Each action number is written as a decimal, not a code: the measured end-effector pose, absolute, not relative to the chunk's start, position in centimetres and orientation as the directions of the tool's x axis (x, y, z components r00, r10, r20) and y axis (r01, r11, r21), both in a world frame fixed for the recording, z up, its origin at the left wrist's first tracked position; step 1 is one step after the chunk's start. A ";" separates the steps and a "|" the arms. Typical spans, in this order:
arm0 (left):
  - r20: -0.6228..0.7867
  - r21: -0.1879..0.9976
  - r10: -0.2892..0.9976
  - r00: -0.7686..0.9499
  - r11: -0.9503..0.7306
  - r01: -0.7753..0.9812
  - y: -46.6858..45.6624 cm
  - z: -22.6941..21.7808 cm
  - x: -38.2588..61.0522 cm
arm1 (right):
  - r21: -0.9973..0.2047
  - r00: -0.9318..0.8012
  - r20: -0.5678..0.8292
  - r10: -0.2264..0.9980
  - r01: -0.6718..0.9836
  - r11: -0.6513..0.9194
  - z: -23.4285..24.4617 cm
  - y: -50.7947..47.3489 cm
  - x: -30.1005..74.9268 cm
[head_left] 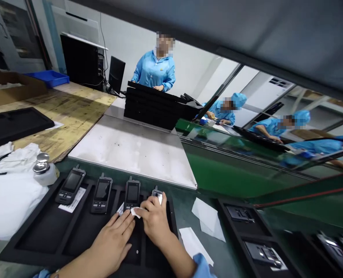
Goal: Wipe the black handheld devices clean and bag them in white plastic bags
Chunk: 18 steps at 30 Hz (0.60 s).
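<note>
A black foam tray holds several dark handheld radios with short antennas. My left hand has its fingers stretched out, with the tips at the lower end of the third handset. Between the fingers of my right hand is a small white wipe, pressed at that handset's lower edge. Behind the right hand, another handset is partly hidden. To the left lie a second handset and a first one, the latter over a white label.
A pump bottle and crumpled white wipes stand left of the tray. White sheets lie to its right, beside another black tray. Beyond a white board rises a stack of black trays. Co-workers in blue work behind.
</note>
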<state>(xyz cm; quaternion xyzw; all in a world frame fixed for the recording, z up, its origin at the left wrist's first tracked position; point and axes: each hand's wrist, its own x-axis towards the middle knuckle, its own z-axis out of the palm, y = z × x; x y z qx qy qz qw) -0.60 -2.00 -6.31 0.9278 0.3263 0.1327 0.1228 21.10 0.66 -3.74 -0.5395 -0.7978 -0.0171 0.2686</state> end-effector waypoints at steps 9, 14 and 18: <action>0.086 0.394 0.480 0.873 -0.821 0.413 -3.4 -5.5 5.7 | -0.316 -0.026 0.463 0.886 0.929 0.192 -2.2 0.8 26.6; 0.038 0.407 0.484 0.875 -0.807 0.429 -3.2 -5.9 6.2 | -0.288 -0.160 0.395 0.905 0.914 0.287 -3.8 -1.9 25.0; 0.008 0.366 0.489 0.872 -0.813 0.453 -3.3 -5.7 6.2 | -0.250 -0.105 0.408 0.907 0.942 0.222 -3.4 -0.9 26.9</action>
